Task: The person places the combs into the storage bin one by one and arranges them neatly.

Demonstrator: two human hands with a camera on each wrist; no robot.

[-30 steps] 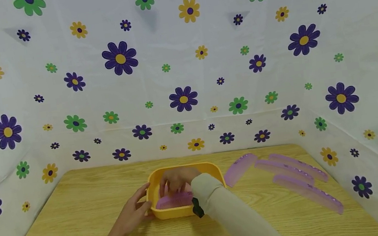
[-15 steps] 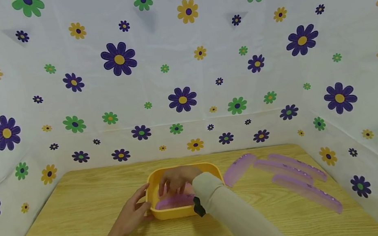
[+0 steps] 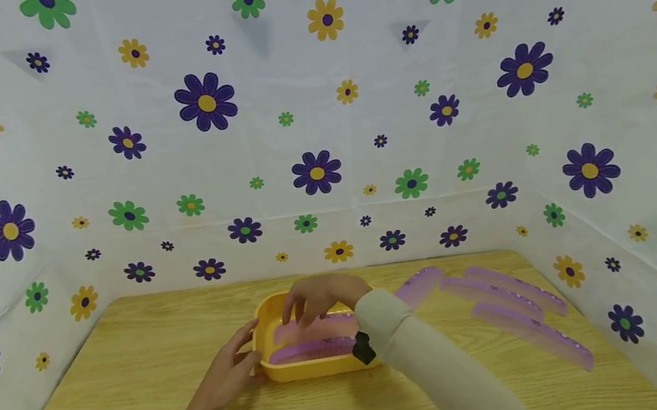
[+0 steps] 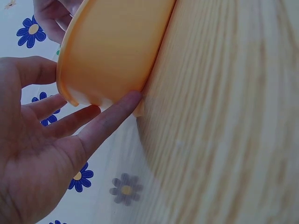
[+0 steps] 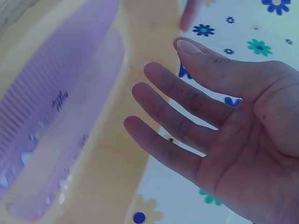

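Two purple combs lie side by side in a yellow tray, the near comb with its teeth toward the front wall and the far comb behind it. My right hand hovers above the far comb, fingers apart and holding nothing; in the right wrist view the same hand has its fingers loosely spread beside the combs. My left hand touches the tray's left end. In the left wrist view, the fingertips of my left hand rest against the tray's outer wall.
Several purple combs lie on the wooden table right of the tray: one close to it, the others farther right, such as the front one. A white flowered cloth stands behind the table and along both sides.
My right hand has lifted off the far comb and moved up and to the right, so more of both combs shows. My left hand stays at the tray.
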